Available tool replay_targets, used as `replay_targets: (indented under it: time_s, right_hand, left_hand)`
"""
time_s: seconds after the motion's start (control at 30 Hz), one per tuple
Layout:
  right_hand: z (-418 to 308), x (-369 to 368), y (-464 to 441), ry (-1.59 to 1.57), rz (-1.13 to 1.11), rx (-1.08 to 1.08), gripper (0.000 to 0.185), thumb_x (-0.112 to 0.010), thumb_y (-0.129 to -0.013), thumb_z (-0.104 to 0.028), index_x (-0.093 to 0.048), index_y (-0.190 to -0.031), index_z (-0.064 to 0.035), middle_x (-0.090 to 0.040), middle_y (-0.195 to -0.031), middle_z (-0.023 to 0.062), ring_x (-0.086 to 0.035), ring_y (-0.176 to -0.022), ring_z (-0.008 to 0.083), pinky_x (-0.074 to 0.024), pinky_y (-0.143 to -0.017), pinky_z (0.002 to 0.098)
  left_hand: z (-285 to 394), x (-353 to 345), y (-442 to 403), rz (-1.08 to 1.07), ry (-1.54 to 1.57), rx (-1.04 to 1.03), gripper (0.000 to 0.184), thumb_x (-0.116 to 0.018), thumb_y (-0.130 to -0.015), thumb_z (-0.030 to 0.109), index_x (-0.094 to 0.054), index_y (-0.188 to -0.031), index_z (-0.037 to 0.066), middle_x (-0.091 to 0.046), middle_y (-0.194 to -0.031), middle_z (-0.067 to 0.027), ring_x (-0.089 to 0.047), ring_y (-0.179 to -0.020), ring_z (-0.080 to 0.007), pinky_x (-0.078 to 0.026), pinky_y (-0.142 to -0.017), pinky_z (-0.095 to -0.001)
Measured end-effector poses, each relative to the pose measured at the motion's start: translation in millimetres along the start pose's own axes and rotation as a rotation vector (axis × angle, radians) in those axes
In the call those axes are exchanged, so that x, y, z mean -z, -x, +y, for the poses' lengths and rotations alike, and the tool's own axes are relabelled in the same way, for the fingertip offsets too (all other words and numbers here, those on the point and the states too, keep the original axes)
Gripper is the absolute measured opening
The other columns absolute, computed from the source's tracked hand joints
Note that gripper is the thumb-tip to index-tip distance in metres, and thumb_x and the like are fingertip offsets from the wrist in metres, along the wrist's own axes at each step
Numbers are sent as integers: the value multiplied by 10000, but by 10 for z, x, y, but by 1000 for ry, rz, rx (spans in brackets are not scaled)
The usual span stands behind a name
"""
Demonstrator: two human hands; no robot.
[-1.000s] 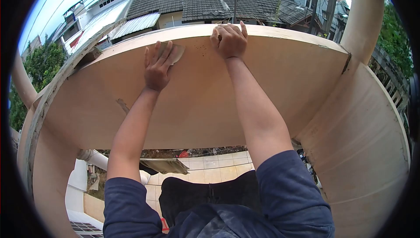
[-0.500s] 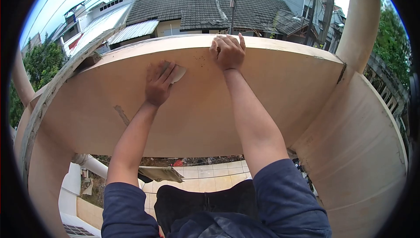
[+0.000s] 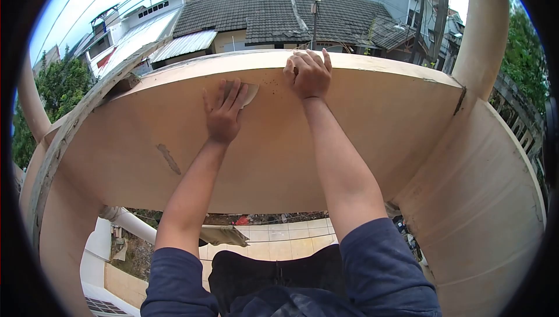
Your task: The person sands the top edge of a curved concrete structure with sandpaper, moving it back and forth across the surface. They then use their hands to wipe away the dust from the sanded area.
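Note:
My left hand (image 3: 224,113) lies against the inner face of a peach-painted wall (image 3: 268,154), its fingers slightly spread over a small pale sheet that looks like sandpaper (image 3: 251,94). Only the sheet's right part shows past my fingers; the rest is covered. My right hand (image 3: 310,76) is curled over the wall's top edge (image 3: 244,59), gripping it, with the fingertips partly hidden. Between the two hands, small dark specks (image 3: 273,83) mark the paint. Lower left of my left hand is a rough grey patch (image 3: 168,158).
Round columns (image 3: 482,31) rise at both sides. A weathered curved edge (image 3: 73,122) runs down the left. Far below, a tiled floor (image 3: 285,241) and a hanging cloth (image 3: 224,235) show. Tiled roofs (image 3: 233,11) and utility poles stand beyond the wall.
My left hand and the sandpaper have slid a little to the right along the wall. My right hand keeps its hold on the top edge. The whole view has shifted slightly.

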State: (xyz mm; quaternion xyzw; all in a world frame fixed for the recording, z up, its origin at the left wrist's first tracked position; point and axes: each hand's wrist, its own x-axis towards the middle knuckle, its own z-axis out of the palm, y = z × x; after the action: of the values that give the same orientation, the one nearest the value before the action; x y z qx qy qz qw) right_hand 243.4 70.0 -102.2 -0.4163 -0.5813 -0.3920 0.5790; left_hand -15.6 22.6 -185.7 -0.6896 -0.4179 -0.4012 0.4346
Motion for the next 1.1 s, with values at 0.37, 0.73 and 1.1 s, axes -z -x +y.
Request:
replay_targets:
  time_s: [0.37,0.73,1.1]
  right_hand:
    - [-8,44,-12,-7,-30,-10,278,-647,-964,-368,-807,-851,-171,-828,-1109,-28,-739,-1170,193,-359,-1264,465]
    - [8,27,7,-13,-9,14,292,-658,-956,-380,-806,-838,-158,-824,-1176,20,-736,-1171,212,-376,-1252,476]
    - [27,37,-3,38,-45,43,291,-626,-971,-374,-805,-877,-165,-818,-1200,8,-728,-1193,207,-378,-1250,485]
  left_hand:
    - [-4,2,-675,89,27,230,437,-560,-1114,362,-631,-1533,258,-621,-1571,62,-465,-1544,-257,-125,-1319,-624]
    - [-435,494,-1048,-347,237,120,541,-509,-1087,598,-759,-1340,191,-751,-1363,-87,-728,-1203,-281,-485,-1155,-516]
    - [-6,604,-1714,-983,259,241,945,-290,-1004,881,-580,-1565,178,-614,-1553,-158,-557,-1456,-334,-438,-1210,-461]
